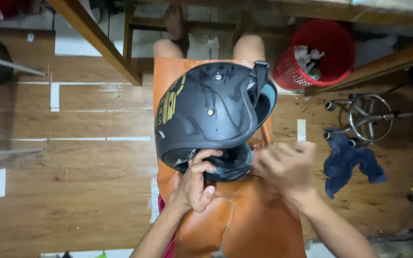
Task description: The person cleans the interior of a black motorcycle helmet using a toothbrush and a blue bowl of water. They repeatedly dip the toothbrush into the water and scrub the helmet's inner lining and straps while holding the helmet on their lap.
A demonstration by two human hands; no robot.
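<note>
Two hands, left hand [198, 184] gripping black helmet [206, 112]

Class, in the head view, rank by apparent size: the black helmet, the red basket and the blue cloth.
1. Black helmet, largest, though nearest the camera.
2. Red basket.
3. Blue cloth, close to the basket, so that ranking is unsure.

I see even, fairly bright indoor light; right hand [287, 167] motion-blurred, helmet [211, 114] sharp, dull glare on its shell.

place: home workshop | cues: wood-plank floor [82, 191], red waste basket [331, 48], rag [347, 162]
</note>
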